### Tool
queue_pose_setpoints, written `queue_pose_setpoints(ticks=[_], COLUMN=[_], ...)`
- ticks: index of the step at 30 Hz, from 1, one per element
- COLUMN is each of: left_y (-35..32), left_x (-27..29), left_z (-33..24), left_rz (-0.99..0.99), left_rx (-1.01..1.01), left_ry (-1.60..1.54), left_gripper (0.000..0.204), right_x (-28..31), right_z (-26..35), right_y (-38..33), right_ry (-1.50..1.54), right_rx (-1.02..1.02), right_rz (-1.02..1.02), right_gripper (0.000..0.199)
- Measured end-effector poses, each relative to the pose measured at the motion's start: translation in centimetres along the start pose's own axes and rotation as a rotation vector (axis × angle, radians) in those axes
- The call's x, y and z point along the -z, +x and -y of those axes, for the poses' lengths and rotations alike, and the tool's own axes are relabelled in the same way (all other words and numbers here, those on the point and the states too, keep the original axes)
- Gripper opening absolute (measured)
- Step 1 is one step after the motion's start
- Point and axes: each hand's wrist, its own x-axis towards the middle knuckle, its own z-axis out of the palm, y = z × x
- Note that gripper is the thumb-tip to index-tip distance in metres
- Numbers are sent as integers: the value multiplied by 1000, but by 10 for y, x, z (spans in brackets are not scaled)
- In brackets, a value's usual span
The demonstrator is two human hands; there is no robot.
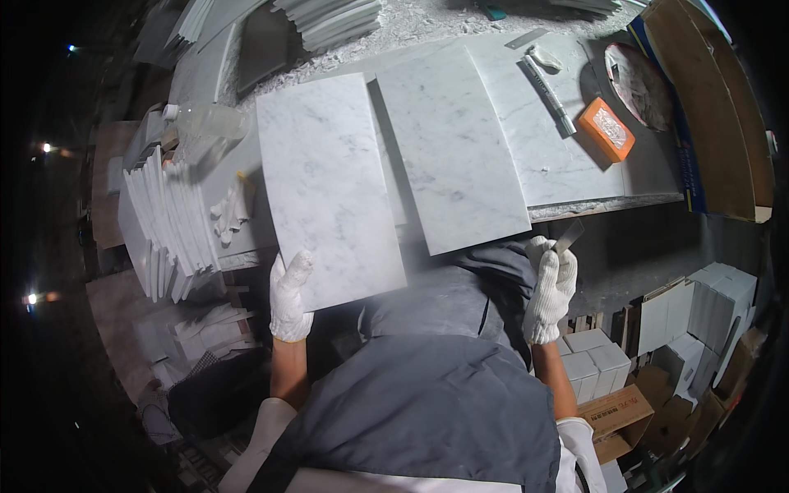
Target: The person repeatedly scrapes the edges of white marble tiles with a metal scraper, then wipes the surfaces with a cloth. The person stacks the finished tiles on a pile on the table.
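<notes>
Left hand (290, 297) grips marble tile's (329, 185) near corner.

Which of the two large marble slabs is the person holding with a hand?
The left marble slab: the gloved left hand grips its lower left corner. The right marble slab lies untouched on the workbench.

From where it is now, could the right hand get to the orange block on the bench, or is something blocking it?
Probably yes. The right hand is at the bench's near edge with a small flat blade in its grip, and the orange block lies farther back with bare slab between. But the hand is occupied, and reaching would mean leaning forward.
</notes>
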Motion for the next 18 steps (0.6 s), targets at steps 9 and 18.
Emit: queue_pose_setpoints(ticks=[9,18], left_y=[-1,12], left_x=[16,-4], left_z=[20,38], left_rz=[-47,4], left_rx=[21,73], left_ry=[-74,-100], left_gripper=[57,41], right_x=[-12,-17], right_z=[-1,-7], right_y=[7,-1], right_ry=[-29,-53], right_rx=[4,-10], right_rz=[70,138], right_gripper=[21,22])
